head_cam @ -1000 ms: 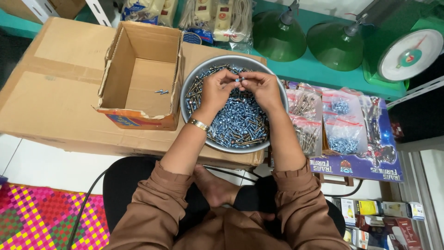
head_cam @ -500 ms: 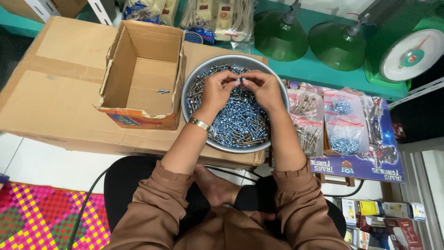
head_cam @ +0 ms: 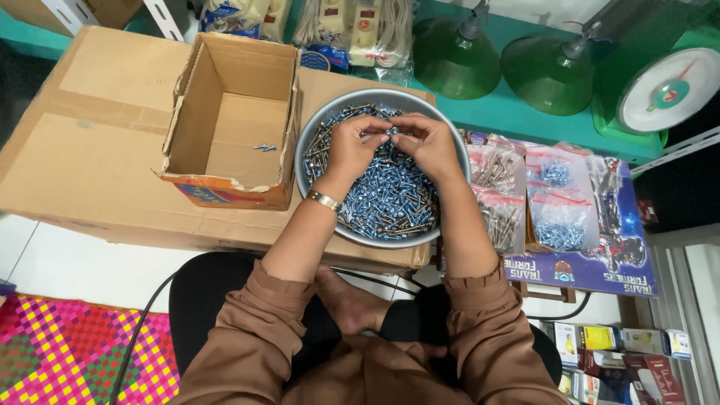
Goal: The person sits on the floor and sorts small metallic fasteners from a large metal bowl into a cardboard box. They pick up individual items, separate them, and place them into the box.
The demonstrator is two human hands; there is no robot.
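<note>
Head view: screws under hands

Two green lamp shades, a weighing scale, bagged screws.

A dull grey metal bowl is filled with shiny bluish metal screws. Beside the bowl, an open box of matt, rough brown cardboard is seen.
</note>
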